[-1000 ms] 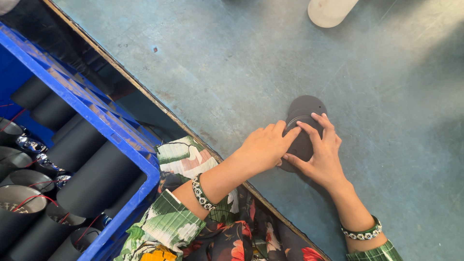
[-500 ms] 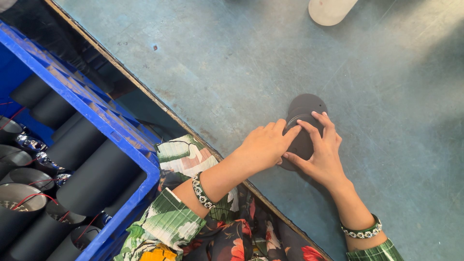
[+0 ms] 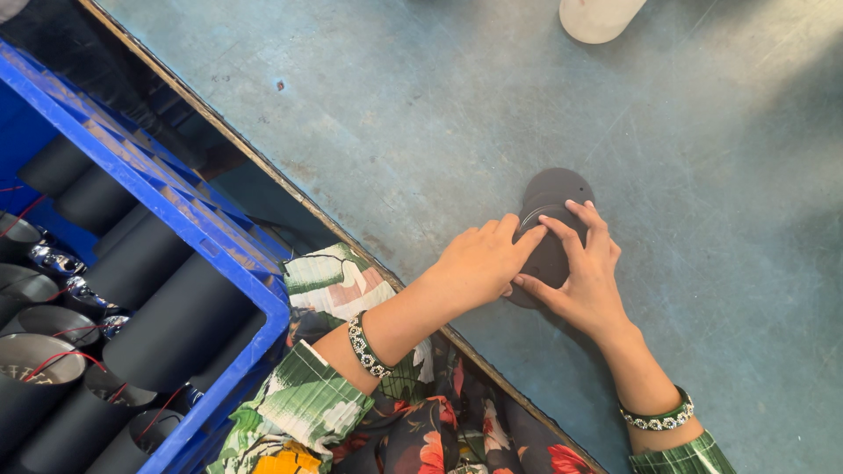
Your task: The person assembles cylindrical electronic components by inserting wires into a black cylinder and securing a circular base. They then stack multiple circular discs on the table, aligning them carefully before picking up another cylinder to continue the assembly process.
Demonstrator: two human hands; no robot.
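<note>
Partly hidden dark discs [image 3: 557, 189], left hand [image 3: 479, 263], right hand [image 3: 587, 276]

A stack of flat dark round discs [image 3: 555, 230] lies on the worn blue-grey metal tabletop [image 3: 421, 114], near its front edge, with the left hand [image 3: 479, 263] resting on the stack's left side and the right hand [image 3: 584, 272] on its right side. A pale round container [image 3: 597, 16] stands at the tabletop's far edge, well apart from the stack. Left of the tabletop's edge, a blue plastic crate [image 3: 176, 206] holds dark cylindrical tubes [image 3: 167, 316] lying side by side.
</note>
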